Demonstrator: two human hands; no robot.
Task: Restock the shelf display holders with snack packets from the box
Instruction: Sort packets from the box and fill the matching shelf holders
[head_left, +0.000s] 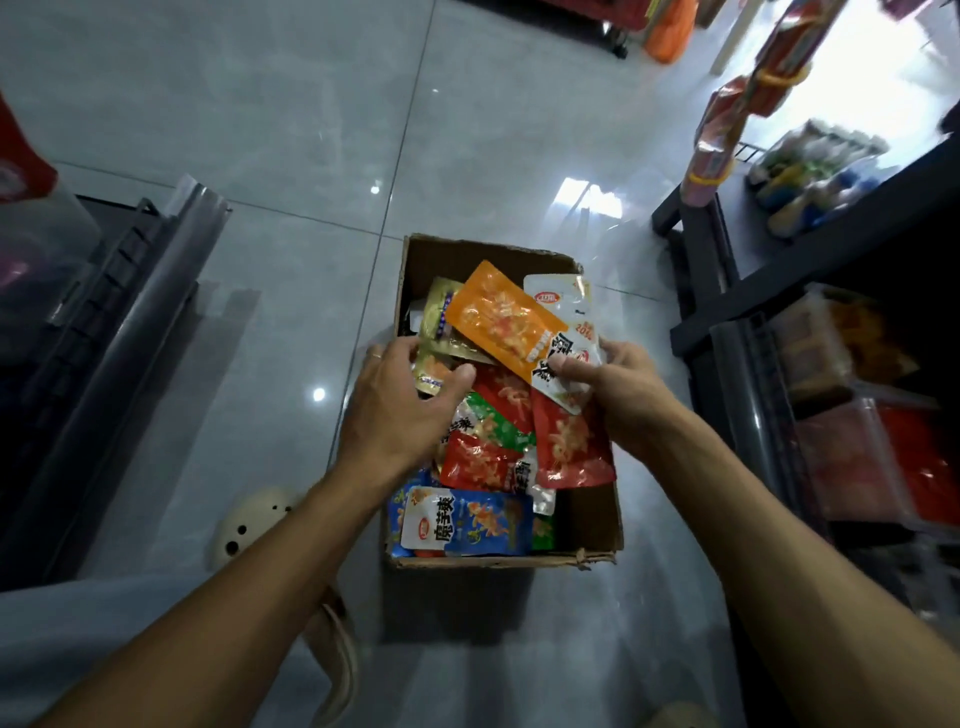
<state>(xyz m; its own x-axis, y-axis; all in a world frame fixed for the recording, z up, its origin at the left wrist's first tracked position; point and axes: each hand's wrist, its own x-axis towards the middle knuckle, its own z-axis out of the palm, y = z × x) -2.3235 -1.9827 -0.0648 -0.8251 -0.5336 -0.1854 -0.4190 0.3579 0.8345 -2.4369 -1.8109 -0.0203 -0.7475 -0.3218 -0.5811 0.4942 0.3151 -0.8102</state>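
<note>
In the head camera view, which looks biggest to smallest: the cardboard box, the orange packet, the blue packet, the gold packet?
1. cardboard box
2. blue packet and orange packet: look alike, and the orange one is partly covered.
3. gold packet: smallest showing, mostly hidden.

The left hand (402, 402) hides its fingertips among the packets (498, 436). Shelf holders (872, 457) at right are blurred and cut off; their contents are unreadable.

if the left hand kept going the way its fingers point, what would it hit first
Most likely the gold packet at the left side of the cardboard box: the left hand points up and right, its fingers already at that packet's edge. The orange packet lies just beyond. Depth is unclear from this one view.
</note>
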